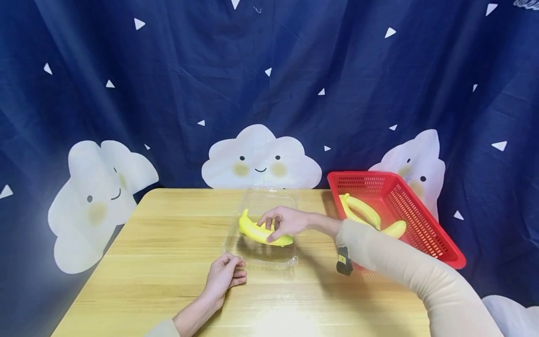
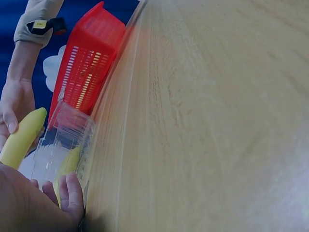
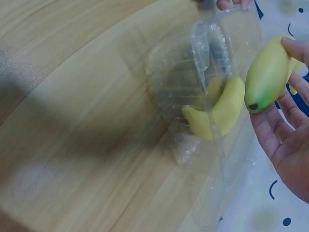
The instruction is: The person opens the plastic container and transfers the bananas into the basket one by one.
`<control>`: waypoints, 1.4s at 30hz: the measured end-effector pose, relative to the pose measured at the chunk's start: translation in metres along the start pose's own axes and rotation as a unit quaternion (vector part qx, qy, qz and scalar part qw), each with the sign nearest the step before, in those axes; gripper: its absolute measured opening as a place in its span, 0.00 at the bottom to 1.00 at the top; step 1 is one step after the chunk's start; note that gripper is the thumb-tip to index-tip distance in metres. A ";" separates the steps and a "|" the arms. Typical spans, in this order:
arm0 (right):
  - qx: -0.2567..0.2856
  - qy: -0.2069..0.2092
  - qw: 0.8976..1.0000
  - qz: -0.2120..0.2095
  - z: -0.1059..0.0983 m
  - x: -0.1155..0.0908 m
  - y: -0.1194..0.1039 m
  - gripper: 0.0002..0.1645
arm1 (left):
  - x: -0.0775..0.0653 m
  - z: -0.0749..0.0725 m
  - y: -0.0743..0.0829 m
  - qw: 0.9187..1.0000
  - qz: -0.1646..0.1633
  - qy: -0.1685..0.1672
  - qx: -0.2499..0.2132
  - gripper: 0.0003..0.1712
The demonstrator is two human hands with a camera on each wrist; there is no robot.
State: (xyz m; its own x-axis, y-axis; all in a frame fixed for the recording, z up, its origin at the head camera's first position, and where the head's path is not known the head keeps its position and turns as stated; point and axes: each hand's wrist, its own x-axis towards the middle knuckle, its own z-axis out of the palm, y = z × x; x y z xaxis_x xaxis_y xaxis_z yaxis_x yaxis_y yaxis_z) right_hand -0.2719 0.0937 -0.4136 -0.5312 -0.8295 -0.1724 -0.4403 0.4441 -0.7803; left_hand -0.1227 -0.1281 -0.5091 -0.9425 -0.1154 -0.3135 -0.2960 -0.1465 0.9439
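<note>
My right hand (image 1: pixel 288 221) holds a yellow toy banana (image 1: pixel 254 232) by thumb and fingers above a clear plastic clamshell box (image 1: pixel 269 200). The held banana's green-tinged end (image 3: pixel 260 96) shows in the right wrist view. Through the box's clear wall I see another banana (image 3: pixel 224 111) inside; the left wrist view shows that banana (image 2: pixel 70 162) too. My left hand (image 1: pixel 225 276) rests at the box's near left corner, its fingers (image 2: pixel 72 193) loosely extended. The left thumb is hidden in the left wrist view, and whether it touches the box I cannot tell.
A red perforated basket (image 1: pixel 425 206) stands at the right of the wooden table (image 1: pixel 168 234), partly behind the right sleeve. Several bananas (image 1: pixel 364 210) lie in it. A dark blue curtain (image 1: pixel 269 93) with clouds hangs behind the table.
</note>
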 end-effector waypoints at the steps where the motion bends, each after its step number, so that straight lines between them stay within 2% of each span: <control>1: 0.002 0.000 1.000 -0.003 -0.001 -0.001 0.000 0.32 | 0.000 0.000 0.000 1.000 0.000 0.001 0.001 0.08; 11: 0.008 0.015 1.000 -0.001 -0.012 -0.009 0.000 0.32 | 0.001 0.000 0.000 1.000 -0.001 -0.003 0.001 0.07; 23: -0.004 0.057 0.998 -0.015 -0.033 -0.026 0.002 0.30 | 0.002 0.000 -0.002 1.000 -0.005 0.001 0.002 0.07; 42: -0.029 0.139 0.990 0.023 -0.068 -0.062 0.014 0.32 | 0.001 0.000 0.000 1.000 -0.008 0.003 0.006 0.07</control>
State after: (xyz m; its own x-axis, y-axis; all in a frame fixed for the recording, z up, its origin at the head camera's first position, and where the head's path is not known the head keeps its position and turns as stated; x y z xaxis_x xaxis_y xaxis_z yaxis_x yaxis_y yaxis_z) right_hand -0.2942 0.1743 -0.3735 -0.7268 -0.6863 -0.0281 -0.4481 0.5047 -0.7379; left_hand -0.1233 -0.1278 -0.5093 -0.9368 -0.1180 -0.3295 -0.3133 -0.1370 0.9397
